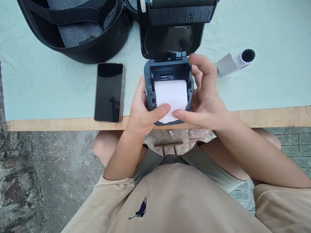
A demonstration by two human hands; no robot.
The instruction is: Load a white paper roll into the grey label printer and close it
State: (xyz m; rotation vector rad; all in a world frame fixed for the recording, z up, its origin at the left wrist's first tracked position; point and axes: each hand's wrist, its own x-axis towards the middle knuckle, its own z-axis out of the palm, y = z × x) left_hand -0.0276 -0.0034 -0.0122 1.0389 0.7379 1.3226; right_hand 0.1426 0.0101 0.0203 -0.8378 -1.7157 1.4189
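Note:
A small dark portable label printer [148, 75] sits at the table's front edge with its lid [167, 38] flipped up and back. In its bay lies a white paper roll [171, 90], the loose ragged end hanging toward me over the front lip. My left hand [143, 111] grips the printer's left side, thumb pressed on the paper; its other fingers are mostly hidden behind the body. Round the right side curls my right hand [206, 94], thumb tip on the paper's end and index finger by the hinge corner.
Left of the printer lies a dark-screened phone [108, 92]. Behind it stands an open black zip case [97, 48] with grey foam and a strap. To the right is another white roll [233, 63], partly unwound. A pale green cloth [274, 81] covers the wood-edged table [272, 117].

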